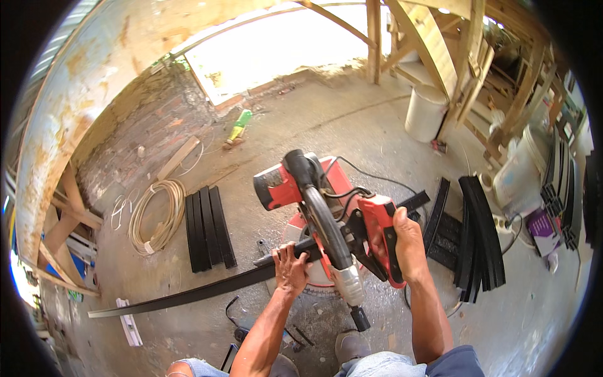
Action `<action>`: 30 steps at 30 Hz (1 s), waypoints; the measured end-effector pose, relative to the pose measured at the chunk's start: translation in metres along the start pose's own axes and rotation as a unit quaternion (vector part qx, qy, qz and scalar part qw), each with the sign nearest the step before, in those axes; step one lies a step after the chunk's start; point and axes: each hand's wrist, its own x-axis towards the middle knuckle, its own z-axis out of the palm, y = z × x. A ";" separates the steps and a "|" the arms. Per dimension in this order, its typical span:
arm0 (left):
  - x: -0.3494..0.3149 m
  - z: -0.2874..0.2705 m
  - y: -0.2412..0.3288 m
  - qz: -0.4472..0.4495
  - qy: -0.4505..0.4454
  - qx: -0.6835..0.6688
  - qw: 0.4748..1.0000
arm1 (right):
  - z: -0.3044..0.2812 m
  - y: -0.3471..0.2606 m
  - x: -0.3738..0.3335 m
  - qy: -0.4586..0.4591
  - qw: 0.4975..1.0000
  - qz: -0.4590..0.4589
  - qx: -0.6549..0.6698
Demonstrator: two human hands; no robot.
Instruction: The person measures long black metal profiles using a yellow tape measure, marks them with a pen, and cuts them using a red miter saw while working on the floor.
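Note:
A red and black miter saw (336, 245) stands on the floor in front of me. My right hand (409, 245) is closed around its red handle (381, 242), thumb on top. A long black profile bar (207, 289) lies across the saw's base and reaches far out to the left. My left hand (291, 269) grips the bar close to the saw head, its fingers curled over the bar and the fence. The saw head hides the blade and the bar's middle; a short black end (414, 201) shows past it on the right.
Black strips (209, 229) lie left of the saw, beside a coiled cable (156, 217). More black profiles (477, 232) are stacked at the right. A white profile piece (129, 322) sits under the bar's far-left end. Behind are a green bottle (240, 124) and a white bucket (426, 113).

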 end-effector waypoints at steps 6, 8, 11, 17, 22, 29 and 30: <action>-0.002 -0.002 0.002 -0.015 -0.012 -0.003 1.000 | -0.001 -0.008 0.004 -0.008 1.000 0.020 -0.015; 0.002 0.001 0.006 -0.014 -0.009 -0.009 1.000 | -0.004 -0.010 0.006 -0.011 1.000 0.022 0.004; 0.000 0.002 0.003 -0.011 -0.015 -0.009 1.000 | 0.004 -0.023 0.007 -0.003 0.999 0.042 0.023; 0.001 0.000 0.003 -0.013 -0.016 -0.019 1.000 | -0.003 -0.023 0.009 -0.029 0.997 0.050 0.047; 0.001 0.002 0.003 -0.022 -0.044 -0.014 0.999 | 0.008 -0.026 0.012 -0.001 1.000 0.024 -0.005; -0.001 -0.002 0.003 -0.015 -0.039 -0.007 0.999 | 0.010 -0.025 0.014 0.009 1.000 0.024 -0.004; -0.001 -0.001 0.002 -0.015 -0.039 -0.007 0.999 | 0.010 -0.024 0.014 0.010 1.000 0.018 -0.003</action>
